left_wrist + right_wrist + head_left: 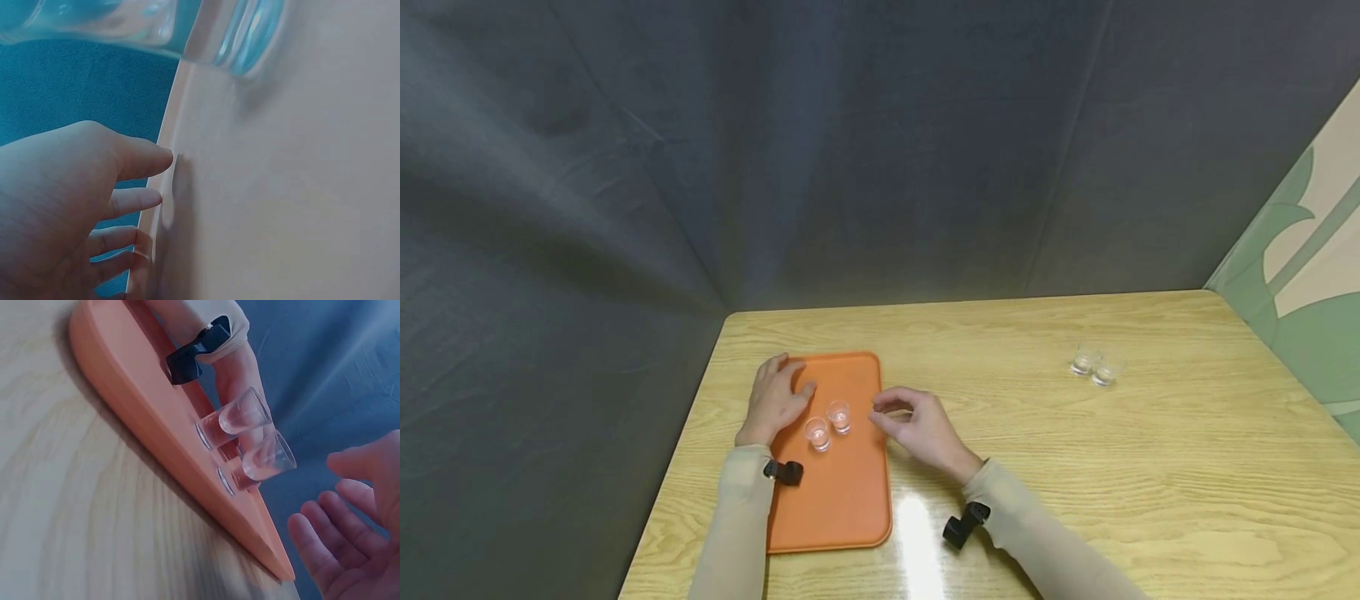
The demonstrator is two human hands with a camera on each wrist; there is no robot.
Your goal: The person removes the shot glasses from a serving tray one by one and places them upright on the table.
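Beige sleeve ending in a relaxed left hand, thumb and fingers apart, holding nothing, right along the left rim of an orange tray. Can't really tell about actual contact with that rim, even from the left wrist view. Right hand loose and unoccupied too, fingers gently bent with a gap to the thumb, close by the tray's right edge. Between the hands, upright on the tray: one small clear glass nearer the left wrist, plus a second clear glass slightly farther back and to the right. Super close together, can't say if touching. Both pretty see-through, with the orange showing right through. Black camera strapped to the left wrist, matching black camera on the right one. All of it on the left part of a pale wood table, with a bright glare patch just right of the tray. Well off to the right, a third clear glass and a fourth clear glass, upright side by side, kinda blurry. Behind and left, dark fabric; far right, a wall with green leafy shapes.
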